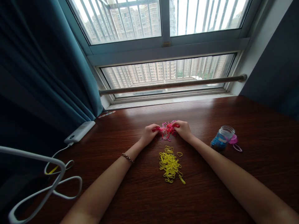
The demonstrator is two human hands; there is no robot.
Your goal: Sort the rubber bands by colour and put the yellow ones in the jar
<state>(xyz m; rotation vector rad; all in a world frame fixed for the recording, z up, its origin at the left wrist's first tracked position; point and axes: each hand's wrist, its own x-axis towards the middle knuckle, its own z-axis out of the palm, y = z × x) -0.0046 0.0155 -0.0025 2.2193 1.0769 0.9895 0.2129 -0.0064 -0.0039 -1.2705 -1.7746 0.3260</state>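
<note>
A tangled heap of pink and red rubber bands (167,130) lies on the brown wooden table between my two hands. My left hand (149,134) reaches in from the left, its fingers closed on pink bands at the heap's edge. From the right, my right hand (182,129) pinches red and pink bands on the opposite side. Closer to me is a loose pile of yellow rubber bands (170,165), touched by neither hand. One yellow band sits slightly apart at that pile's upper right.
Right of my right forearm stands a clear jar (222,138) with blue contents, beside a pink lid (233,139) with a loop. A white power bank (79,132) with a white cable (61,150) lies at the left by the curtain (77,77). A window rail (173,85) crosses behind the table.
</note>
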